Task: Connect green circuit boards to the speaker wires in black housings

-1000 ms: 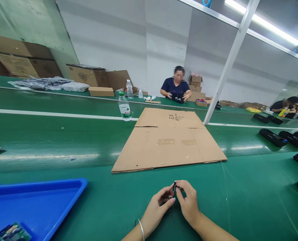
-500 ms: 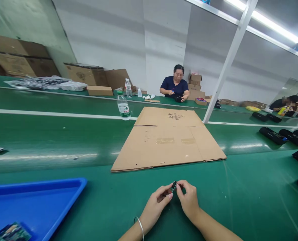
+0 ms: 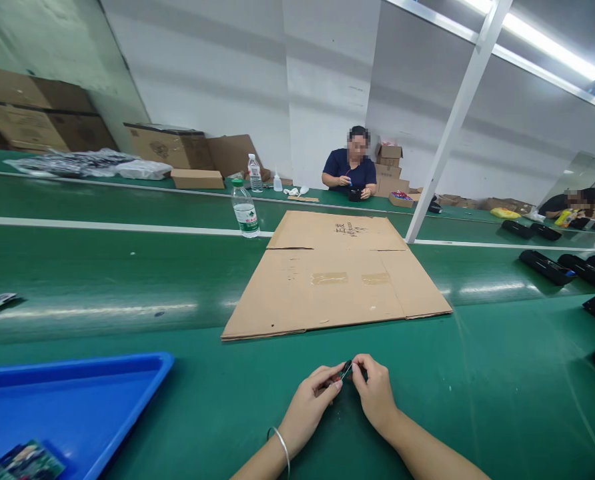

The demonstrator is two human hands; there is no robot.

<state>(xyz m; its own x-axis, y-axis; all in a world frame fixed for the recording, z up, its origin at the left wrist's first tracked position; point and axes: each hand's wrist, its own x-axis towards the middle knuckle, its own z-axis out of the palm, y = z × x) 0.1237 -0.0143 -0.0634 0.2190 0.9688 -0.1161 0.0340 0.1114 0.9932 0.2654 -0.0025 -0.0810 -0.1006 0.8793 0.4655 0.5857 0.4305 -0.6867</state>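
Black part (image 3: 347, 367) under fine fingertip work over green table (image 3: 217, 400).
Left hand (image 3: 305, 410) pinches it, fingers nearly closed; right hand (image 3: 376, 400) nearly closed at its end, grip unclear. Next move likely needs steady left fingers.

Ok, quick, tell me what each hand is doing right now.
Left hand: closed on a small dark part.
Right hand: fingertips pinched at that part's end.

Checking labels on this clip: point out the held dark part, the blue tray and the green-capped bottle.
Held dark part (image 3: 347, 367), head view: black upper end.
Blue tray (image 3: 77, 400), head view: bare inner floor.
Green-capped bottle (image 3: 246, 215), head view: its label.
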